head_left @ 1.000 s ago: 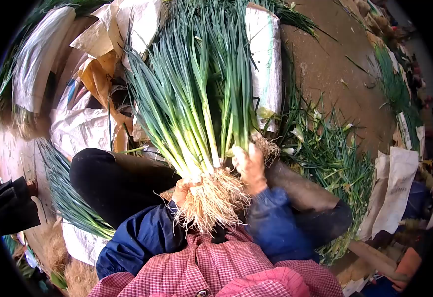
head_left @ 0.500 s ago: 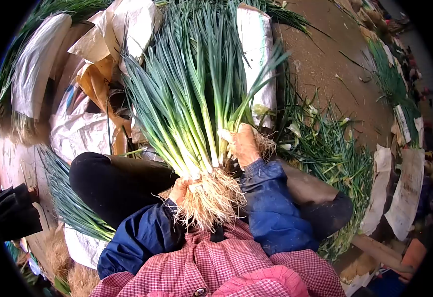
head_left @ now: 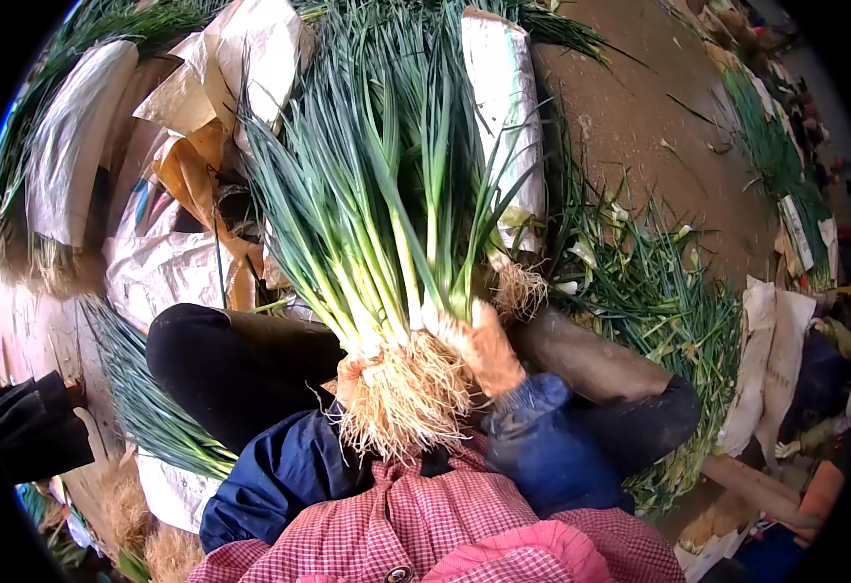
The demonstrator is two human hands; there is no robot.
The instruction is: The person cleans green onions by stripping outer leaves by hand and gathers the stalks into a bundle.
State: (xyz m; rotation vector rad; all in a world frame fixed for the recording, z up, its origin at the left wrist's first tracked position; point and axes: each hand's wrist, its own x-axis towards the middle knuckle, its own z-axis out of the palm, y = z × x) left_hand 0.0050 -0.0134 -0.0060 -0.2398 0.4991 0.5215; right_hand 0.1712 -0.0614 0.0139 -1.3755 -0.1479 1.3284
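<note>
A thick bunch of green garlic or similar leafy stalks (head_left: 372,243) stands between my knees, its leaves fanning away from me. Pale, tangled roots (head_left: 408,394) hang at its near end, over my lap. My left hand (head_left: 347,374) wraps the left side of the stalk bases, with most of its fingers hidden behind the roots. On the right, my right hand (head_left: 485,350) closes around the base of the outer stalks, just above the roots. Its fingertips are partly covered by the stalks.
A sack-wrapped bundle with roots (head_left: 508,117) lies ahead to the right. Loose trimmed leaves (head_left: 639,291) are heaped beside my right knee. Another wrapped bundle (head_left: 75,146) and crumpled sacks (head_left: 168,267) lie to the left. More green stalks (head_left: 153,389) rest by my left knee.
My right hand has come down toward me, bringing its stalks lower against the bunch near the roots. My left hand keeps its hold. The wrapped bundle's roots show more.
</note>
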